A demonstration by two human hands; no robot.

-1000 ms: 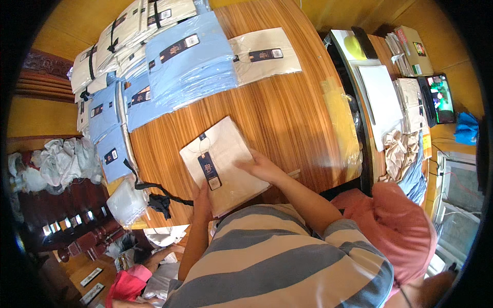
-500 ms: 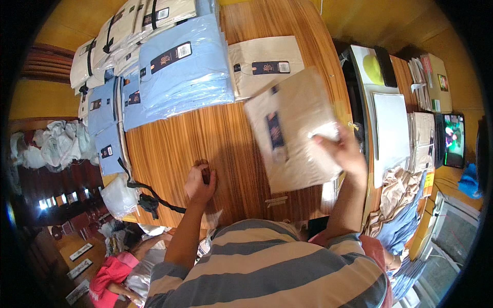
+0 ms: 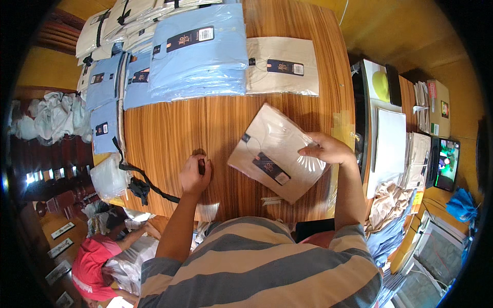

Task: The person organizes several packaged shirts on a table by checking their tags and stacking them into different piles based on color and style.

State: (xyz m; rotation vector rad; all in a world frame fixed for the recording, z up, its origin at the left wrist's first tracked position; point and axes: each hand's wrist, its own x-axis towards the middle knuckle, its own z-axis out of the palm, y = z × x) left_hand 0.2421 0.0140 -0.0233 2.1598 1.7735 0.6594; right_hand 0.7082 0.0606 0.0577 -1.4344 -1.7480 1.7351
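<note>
My right hand (image 3: 331,149) grips the right edge of a folded beige garment in clear plastic (image 3: 285,138), thumb on top. A dark tag and a thin string show through its bag. The package is turned slantwise over the wooden table (image 3: 169,138). My left hand (image 3: 194,177) rests on the table to its left, fingers curled closed; whether anything is inside them is hidden. Beyond the held package lies another bagged beige garment (image 3: 282,54), flat and with a similar tag. Beside that is a stack of bagged light blue garments (image 3: 205,66).
More beige bundles (image 3: 110,33) tied with black bands are piled at the far left. A black strap (image 3: 154,187) and clear plastic bags (image 3: 110,177) lie at the table's left edge. To the right are paper sheets (image 3: 390,138) and a lit screen (image 3: 446,164). A person in red (image 3: 95,264) sits at lower left.
The beige package in my right hand has turned and moved slightly left and lower. My left hand stays curled on the table. The view has shifted a little.
</note>
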